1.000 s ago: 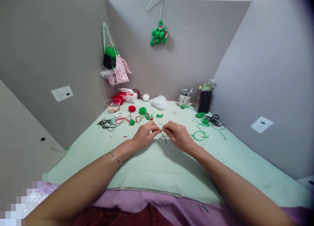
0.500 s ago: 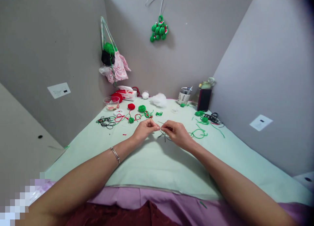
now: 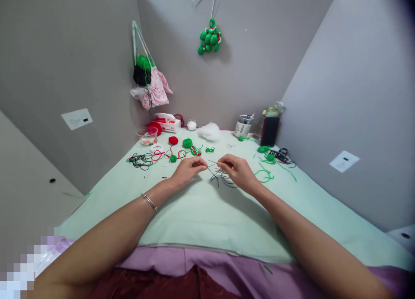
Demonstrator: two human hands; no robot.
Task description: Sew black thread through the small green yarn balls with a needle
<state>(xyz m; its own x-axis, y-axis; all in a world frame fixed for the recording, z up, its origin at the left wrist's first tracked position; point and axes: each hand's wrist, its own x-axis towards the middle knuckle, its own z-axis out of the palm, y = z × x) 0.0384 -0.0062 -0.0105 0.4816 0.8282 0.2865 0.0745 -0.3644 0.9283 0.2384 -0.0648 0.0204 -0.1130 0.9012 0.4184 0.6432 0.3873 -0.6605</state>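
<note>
Above the pale green tabletop (image 3: 207, 221) both hands are closed in a pinch, a short gap apart. My left hand (image 3: 188, 173) has the end of a thin black cord (image 3: 213, 176) between thumb and fingertips. From my right hand (image 3: 239, 171) a thin, needle-like rod (image 3: 213, 161) sticks out to the left; its other end is hidden by the fingers. Part of the cord spans the gap between the hands, and loose loops of it lie below and beside my right hand.
Behind the hands lie a green yarn ball (image 3: 187, 143), a red yarn ball (image 3: 173, 140) and white stuffing (image 3: 209, 132). Tangled black cord (image 3: 140, 161) is at left, green yarn strands (image 3: 264, 175) at right. A tissue box (image 3: 170, 125), pen tin (image 3: 243, 127) and phone (image 3: 269, 132) stand farther back.
My hands have moved apart, the left going left and the right slightly right and up. More of the black cord shows between and below them.
</note>
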